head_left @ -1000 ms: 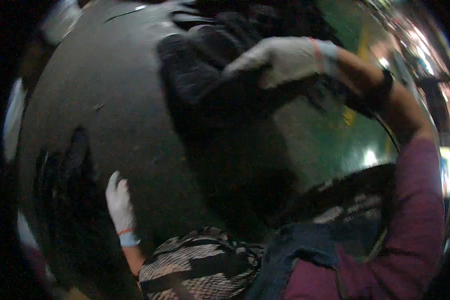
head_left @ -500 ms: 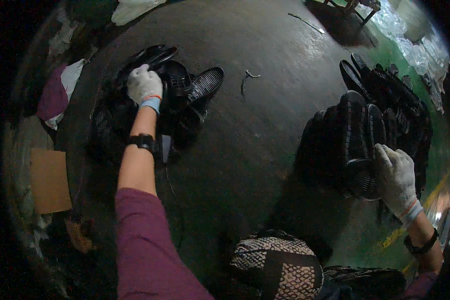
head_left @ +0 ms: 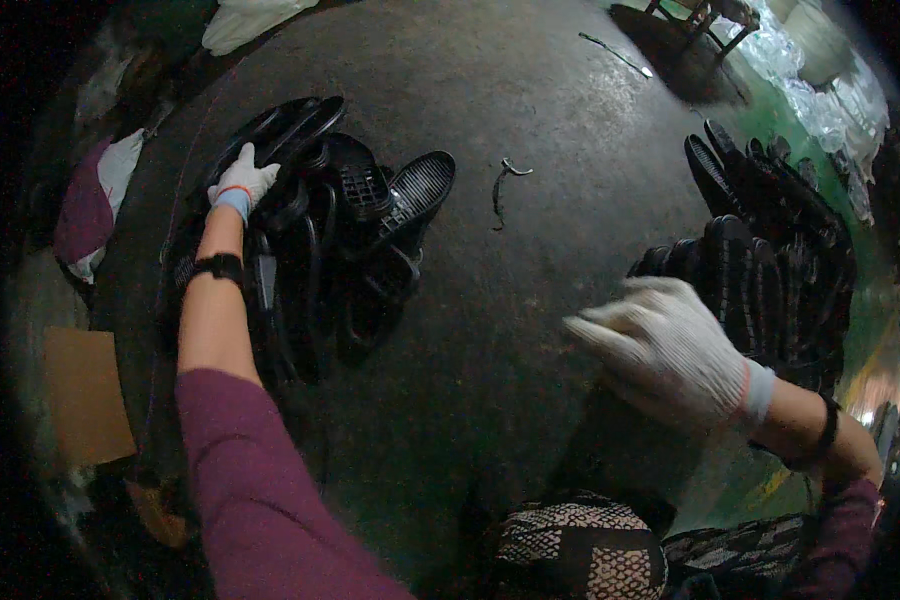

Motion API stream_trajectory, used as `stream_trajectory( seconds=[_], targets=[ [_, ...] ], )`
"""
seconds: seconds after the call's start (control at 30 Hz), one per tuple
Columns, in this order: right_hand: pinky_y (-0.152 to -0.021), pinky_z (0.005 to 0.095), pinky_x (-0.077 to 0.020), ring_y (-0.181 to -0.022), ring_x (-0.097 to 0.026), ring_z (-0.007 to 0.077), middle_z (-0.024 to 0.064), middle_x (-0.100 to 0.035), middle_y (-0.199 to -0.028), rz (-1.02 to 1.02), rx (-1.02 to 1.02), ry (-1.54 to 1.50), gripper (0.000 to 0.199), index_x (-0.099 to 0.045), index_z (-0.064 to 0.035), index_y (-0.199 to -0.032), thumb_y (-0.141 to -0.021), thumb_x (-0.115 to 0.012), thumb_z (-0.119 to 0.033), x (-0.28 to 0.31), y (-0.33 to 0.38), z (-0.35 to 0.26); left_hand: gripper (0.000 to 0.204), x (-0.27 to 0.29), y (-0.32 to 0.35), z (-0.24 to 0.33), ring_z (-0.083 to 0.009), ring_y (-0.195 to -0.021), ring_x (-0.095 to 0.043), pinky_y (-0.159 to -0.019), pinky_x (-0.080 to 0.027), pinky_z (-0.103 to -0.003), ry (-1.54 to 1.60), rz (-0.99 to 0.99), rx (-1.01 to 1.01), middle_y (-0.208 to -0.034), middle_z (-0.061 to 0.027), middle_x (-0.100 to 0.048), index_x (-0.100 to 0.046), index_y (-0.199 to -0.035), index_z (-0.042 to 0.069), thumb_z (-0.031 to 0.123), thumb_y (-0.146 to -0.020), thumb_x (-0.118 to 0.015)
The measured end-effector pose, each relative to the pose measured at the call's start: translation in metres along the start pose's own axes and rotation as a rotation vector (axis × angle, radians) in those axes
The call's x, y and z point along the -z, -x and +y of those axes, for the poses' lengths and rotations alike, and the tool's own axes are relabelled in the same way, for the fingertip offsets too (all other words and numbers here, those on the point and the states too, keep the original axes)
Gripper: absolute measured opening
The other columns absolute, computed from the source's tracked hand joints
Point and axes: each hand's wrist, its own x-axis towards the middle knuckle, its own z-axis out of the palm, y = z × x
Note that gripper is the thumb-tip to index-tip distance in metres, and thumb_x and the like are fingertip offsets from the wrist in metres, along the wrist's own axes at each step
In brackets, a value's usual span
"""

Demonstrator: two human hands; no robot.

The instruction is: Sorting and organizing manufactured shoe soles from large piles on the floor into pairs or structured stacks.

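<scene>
A loose heap of black shoe soles (head_left: 310, 210) lies on the floor at the left, some tread up, others on edge. My left hand (head_left: 242, 182), in a white knit glove, rests on the soles at the heap's far left, thumb and fingers apart. At the right, more black shoe soles (head_left: 770, 285) stand on edge, packed in a row. My gloved right hand (head_left: 660, 350) hovers in front and to the left of that row. Its fingers are partly bent and point left, with nothing visible in them.
A metal hook with a dark cord (head_left: 510, 170) lies between the piles. Cardboard (head_left: 88, 397) and a purple-and-white bundle (head_left: 95, 205) are at left. A stool (head_left: 705, 20) and clear plastic (head_left: 830, 115) stand far right. Black-and-beige patterned fabric (head_left: 580, 540) shows at the bottom.
My right hand has come off the right-hand soles and moved left, empty. My left hand has shifted left across the heap, and its fingers have spread.
</scene>
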Motion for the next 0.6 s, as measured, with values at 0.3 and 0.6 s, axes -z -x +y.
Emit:
stream_trajectory(
  seconds=[0.3,0.6],
  targets=[
    [-0.086,0.0472,-0.0585,-0.098,-0.071,0.0391,0.0166,-0.073,-0.112,0.406,-0.354,-0.446,0.045,-0.066,-0.0152,-0.133,-0.088,-0.073,-0.019,-0.172,-0.158,0.038,0.100,-0.147,0.039,0.085,-0.0356,-0.139,-0.055,-0.112,-0.046,-0.040,-0.362,0.241,0.379,-0.152,-0.0277,-0.054,-0.041,-0.155,-0.008,0.042,-0.081,-0.086],
    [-0.107,0.0369,-0.0491,-0.126,-0.063,0.0276,0.0156,-0.065,-0.137,0.350,-0.722,-0.932,0.053,-0.059,-0.0075,-0.145,-0.096,-0.069,-0.025,-0.214,-0.099,0.039,0.058,-0.217,0.069,0.131,-0.0228,-0.099,-0.069,-0.089,-0.056,-0.036,0.280,0.767,0.141,-0.117,-0.0130,-0.071,-0.061,-0.133,-0.004,0.012,-0.081,-0.082]
  ],
)
